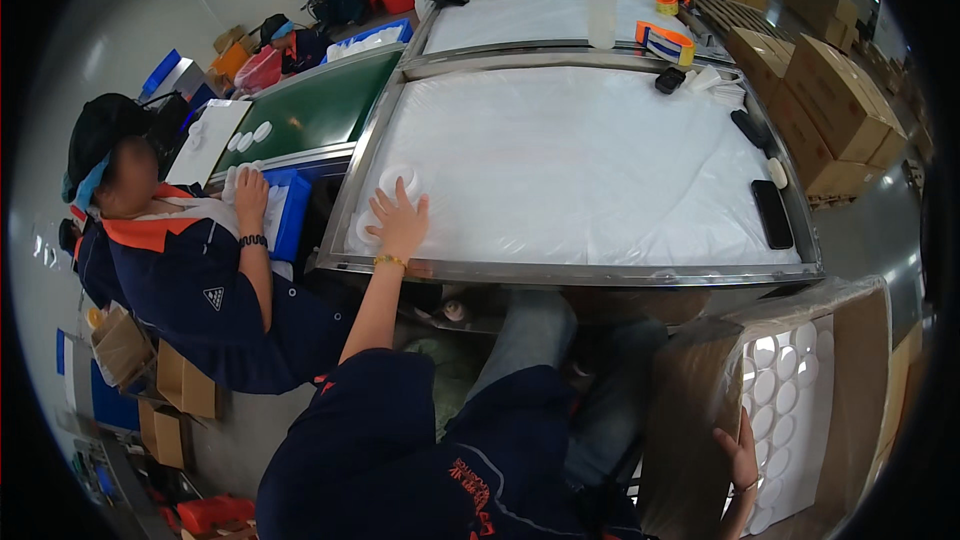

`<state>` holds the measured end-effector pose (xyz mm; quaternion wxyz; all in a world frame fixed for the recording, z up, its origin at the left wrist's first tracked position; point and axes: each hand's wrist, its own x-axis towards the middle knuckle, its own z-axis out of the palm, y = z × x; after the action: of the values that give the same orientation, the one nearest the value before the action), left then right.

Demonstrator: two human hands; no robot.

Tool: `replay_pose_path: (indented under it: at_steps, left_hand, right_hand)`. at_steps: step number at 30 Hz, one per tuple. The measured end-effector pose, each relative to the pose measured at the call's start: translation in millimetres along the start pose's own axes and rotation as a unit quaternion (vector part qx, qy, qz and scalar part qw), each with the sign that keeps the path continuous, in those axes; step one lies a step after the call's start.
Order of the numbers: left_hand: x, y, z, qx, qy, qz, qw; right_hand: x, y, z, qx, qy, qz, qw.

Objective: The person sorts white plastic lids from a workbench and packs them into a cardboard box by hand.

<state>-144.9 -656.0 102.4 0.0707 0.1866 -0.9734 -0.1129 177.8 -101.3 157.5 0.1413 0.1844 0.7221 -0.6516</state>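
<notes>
My left hand [400, 227] reaches over the near left corner of the worktable, fingers spread. Just beyond its fingertips lies a white round lid-like piece [402, 178] on the plastic-covered surface. Another white round piece [364, 228] sits by the thumb side or edge of that hand, partly covered. Low on the right, my right hand [738, 458] is inside an open cardboard carton [695, 410] lined with clear plastic, fingers apart near its left wall. Rows of white round pieces [786, 398] fill the carton beside that hand.
The metal-rimmed worktable [580, 170] carries a black phone [771, 214], a dark object [669, 80] and white cloths [715, 85]. A co-worker [190, 250] sits at left beside a blue bin [290, 212] and green conveyor belt [315, 110]. Stacked cartons [840, 100] stand at right.
</notes>
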Motion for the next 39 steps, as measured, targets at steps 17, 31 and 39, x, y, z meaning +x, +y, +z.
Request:
replay_pose_path:
  at_steps: [17,31,39]
  left_hand:
    - [-34,230,41,-0.32,-0.011,0.406,0.856]
    - [-28,257,80,-0.159,0.008,0.508,0.846]
    - [-19,278,47,-0.127,-0.06,0.511,0.848]
  right_hand:
    - [2,12,-22,-0.143,0.01,-0.02,0.99]
    - [9,21,-31,-0.131,-0.056,-0.013,0.99]
    - [107,73,-191,-0.386,0.384,-0.036,0.838]
